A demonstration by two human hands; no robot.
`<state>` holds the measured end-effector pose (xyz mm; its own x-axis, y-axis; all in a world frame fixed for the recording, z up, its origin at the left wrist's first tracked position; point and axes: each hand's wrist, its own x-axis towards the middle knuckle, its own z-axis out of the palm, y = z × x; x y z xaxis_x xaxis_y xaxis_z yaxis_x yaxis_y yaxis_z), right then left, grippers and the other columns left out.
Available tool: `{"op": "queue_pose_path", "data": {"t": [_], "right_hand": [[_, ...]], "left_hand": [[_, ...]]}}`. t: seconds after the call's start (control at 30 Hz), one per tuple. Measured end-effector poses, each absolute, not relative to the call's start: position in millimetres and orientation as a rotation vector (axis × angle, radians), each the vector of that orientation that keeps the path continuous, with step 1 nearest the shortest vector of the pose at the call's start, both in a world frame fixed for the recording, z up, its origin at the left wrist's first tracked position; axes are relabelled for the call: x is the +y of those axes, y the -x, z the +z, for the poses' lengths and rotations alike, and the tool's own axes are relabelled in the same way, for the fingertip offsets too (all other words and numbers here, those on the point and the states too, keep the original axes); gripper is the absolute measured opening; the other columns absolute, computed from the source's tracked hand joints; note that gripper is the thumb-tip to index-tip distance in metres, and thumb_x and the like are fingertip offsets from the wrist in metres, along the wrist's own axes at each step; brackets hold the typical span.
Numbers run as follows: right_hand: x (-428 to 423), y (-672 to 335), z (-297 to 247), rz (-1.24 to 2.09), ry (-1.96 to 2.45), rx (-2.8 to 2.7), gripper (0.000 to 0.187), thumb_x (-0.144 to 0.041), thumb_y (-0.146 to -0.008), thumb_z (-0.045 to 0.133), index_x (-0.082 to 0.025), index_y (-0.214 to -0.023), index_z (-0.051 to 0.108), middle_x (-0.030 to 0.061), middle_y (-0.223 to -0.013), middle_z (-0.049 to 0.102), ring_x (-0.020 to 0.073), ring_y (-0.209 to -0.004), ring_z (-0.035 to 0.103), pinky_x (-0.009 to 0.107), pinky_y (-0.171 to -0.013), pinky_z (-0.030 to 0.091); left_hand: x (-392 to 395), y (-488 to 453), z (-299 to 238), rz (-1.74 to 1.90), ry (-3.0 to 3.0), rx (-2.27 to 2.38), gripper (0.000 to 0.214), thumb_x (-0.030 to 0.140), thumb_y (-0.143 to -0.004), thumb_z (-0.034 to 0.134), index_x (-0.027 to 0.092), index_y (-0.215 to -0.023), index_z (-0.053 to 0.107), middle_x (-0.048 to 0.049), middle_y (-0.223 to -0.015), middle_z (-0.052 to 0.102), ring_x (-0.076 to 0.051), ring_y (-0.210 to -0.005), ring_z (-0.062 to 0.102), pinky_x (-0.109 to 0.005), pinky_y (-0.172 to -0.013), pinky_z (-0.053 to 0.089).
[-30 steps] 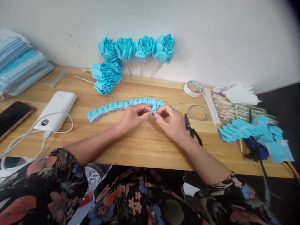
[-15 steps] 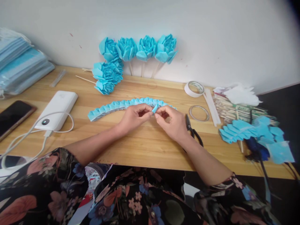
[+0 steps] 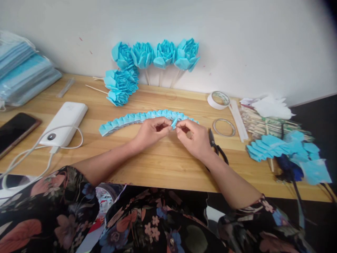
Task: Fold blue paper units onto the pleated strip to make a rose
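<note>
Between my fingertips is a small folded piece of blue fabric [image 3: 174, 123]. My left hand [image 3: 154, 130] pinches its left side with thumb and forefinger. From the other side, my right hand [image 3: 193, 136] grips it in the same kind of pinch. Just behind my hands, a curved row of folded blue petals [image 3: 126, 120] lies on the wooden table [image 3: 158, 165], its right part partly hidden by my fingers. Black scissors [image 3: 217, 146] lie close by my right wrist, partly covered by it.
Blue fabric roses [image 3: 164, 54] on sticks lean against the wall; more roses [image 3: 118, 86] lie left of them. At right are tape rolls [image 3: 219, 99], bundled sticks [image 3: 252, 121] and blue pieces [image 3: 268, 147]. A power bank [image 3: 63, 124], phone [image 3: 17, 131] and mask packs [image 3: 26, 75] sit left.
The folded blue piece has turned slightly between my fingertips, and my right fingers have shifted a little. The other things have stayed in place.
</note>
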<state>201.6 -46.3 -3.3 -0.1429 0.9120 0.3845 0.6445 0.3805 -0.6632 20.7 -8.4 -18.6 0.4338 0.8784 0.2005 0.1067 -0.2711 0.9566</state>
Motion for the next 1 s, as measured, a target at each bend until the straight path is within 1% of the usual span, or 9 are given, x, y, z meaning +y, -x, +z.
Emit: {"op": "queue_pose_path", "data": {"t": [0.17,0.23,0.37,0.43,0.5,0.6,0.77,0.9,1.0], "right_hand": [[-46.9,-207.5,0.8,0.665,1.300,-1.789,0.014,-0.026,-0.088,0.054,-0.023,-0.084,0.067,0.0014,-0.078,0.071,0.0168,-0.071,0.063,0.032,-0.069,0.048],[-45.0,-211.3,1.5,0.761,1.304,-1.638,0.017,-0.030,-0.091,0.054,-0.023,-0.081,0.066,0.0005,-0.074,0.069,0.0155,-0.069,0.061,0.031,-0.068,0.048],[-38.4,-215.8,-0.8,0.889,1.305,-1.393,0.016,-0.036,-0.088,0.059,-0.022,-0.082,0.065,-0.0005,-0.071,0.066,0.0141,-0.065,0.057,0.029,-0.064,0.047],[-36.2,-215.6,-2.0,1.003,1.290,-1.403,0.017,-0.037,-0.086,0.060,-0.022,-0.088,0.068,-0.0002,-0.075,0.066,0.0142,-0.067,0.058,0.029,-0.065,0.048],[-35.7,-214.3,-2.1,1.071,1.285,-1.449,0.017,-0.038,-0.084,0.062,-0.022,-0.086,0.069,-0.0008,-0.074,0.064,0.0139,-0.068,0.057,0.029,-0.067,0.047],[-37.0,-211.9,-0.8,1.068,1.293,-1.488,0.014,-0.035,-0.080,0.064,-0.021,-0.077,0.066,-0.0024,-0.068,0.058,0.0130,-0.066,0.052,0.029,-0.067,0.044],[-38.2,-209.3,-0.1,1.067,1.294,-1.473,0.015,-0.034,-0.079,0.064,-0.021,-0.074,0.063,-0.0024,-0.067,0.056,0.0124,-0.065,0.049,0.028,-0.065,0.040],[-38.5,-208.2,-1.9,1.075,1.308,-1.484,0.017,-0.035,-0.078,0.065,-0.020,-0.072,0.063,-0.0029,-0.065,0.053,0.0115,-0.063,0.045,0.027,-0.062,0.037],[-38.9,-207.3,-1.8,1.085,1.318,-1.500,0.017,-0.036,-0.078,0.064,-0.020,-0.072,0.063,-0.0026,-0.064,0.053,0.0118,-0.063,0.045,0.027,-0.061,0.037]], "left_hand": [[-6.5,-19.2,-14.1,0.941,-1.510,0.881,0.015,0.030,-0.081,0.064,0.017,-0.077,0.060,0.0026,-0.063,0.058,-0.008,-0.056,0.048,-0.022,-0.055,0.040],[-5.2,-18.4,-12.0,0.907,-1.409,0.879,0.018,0.033,-0.081,0.065,0.017,-0.079,0.059,0.0030,-0.062,0.058,-0.007,-0.051,0.047,-0.021,-0.050,0.039],[-4.6,-17.7,-9.5,0.874,-1.306,0.843,0.023,0.036,-0.080,0.069,0.016,-0.079,0.058,0.0016,-0.065,0.061,-0.007,-0.051,0.050,-0.020,-0.048,0.041],[-5.6,-17.6,-8.8,0.860,-1.302,0.830,0.023,0.036,-0.080,0.069,0.016,-0.079,0.058,0.0017,-0.064,0.061,-0.007,-0.051,0.051,-0.020,-0.049,0.041],[-6.7,-17.4,-8.5,0.844,-1.314,0.821,0.023,0.036,-0.081,0.069,0.016,-0.079,0.058,0.0018,-0.065,0.060,-0.006,-0.051,0.050,-0.019,-0.049,0.041],[-6.8,-17.1,-8.9,0.825,-1.347,0.807,0.025,0.038,-0.083,0.067,0.016,-0.078,0.059,0.0011,-0.066,0.061,-0.007,-0.052,0.051,-0.020,-0.049,0.042],[-5.5,-17.2,-8.7,0.826,-1.377,0.777,0.034,0.047,-0.090,0.059,0.016,-0.077,0.058,-0.0003,-0.068,0.061,-0.008,-0.055,0.054,-0.021,-0.051,0.044],[-6.5,-17.5,-8.8,0.783,-1.438,0.842,0.026,0.038,-0.082,0.068,0.016,-0.075,0.055,0.0030,-0.063,0.056,-0.007,-0.052,0.048,-0.019,-0.049,0.039],[-6.5,-17.5,-9.3,0.788,-1.397,0.845,0.024,0.035,-0.081,0.066,0.016,-0.073,0.054,0.0029,-0.061,0.056,-0.006,-0.051,0.048,-0.019,-0.049,0.038]]}}
